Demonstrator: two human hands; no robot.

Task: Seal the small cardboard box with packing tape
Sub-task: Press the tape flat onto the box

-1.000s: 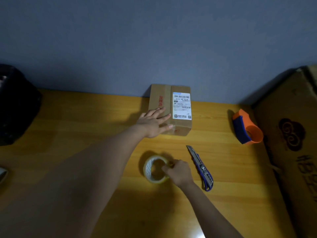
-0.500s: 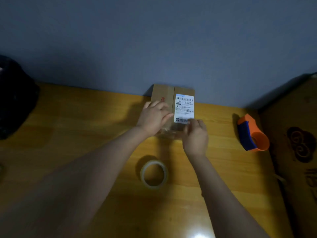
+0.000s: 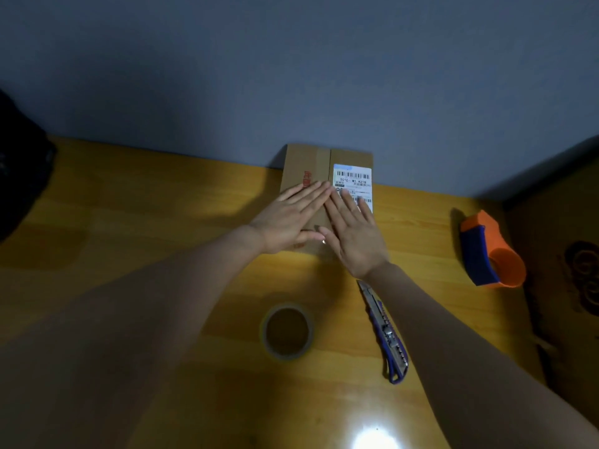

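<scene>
The small cardboard box (image 3: 325, 189) is set at the table's (image 3: 129, 222) far edge. Left hand (image 3: 288, 222) and right hand (image 3: 355, 234) are pressed flat, fingers spread, gripping nothing, presumably to bond tape along the seam.

Bare table (image 3: 146, 222) left of box (image 3: 304, 163); tape roll (image 3: 287, 332), knife (image 3: 385, 332) near; dispenser (image 3: 486, 251) right.
</scene>
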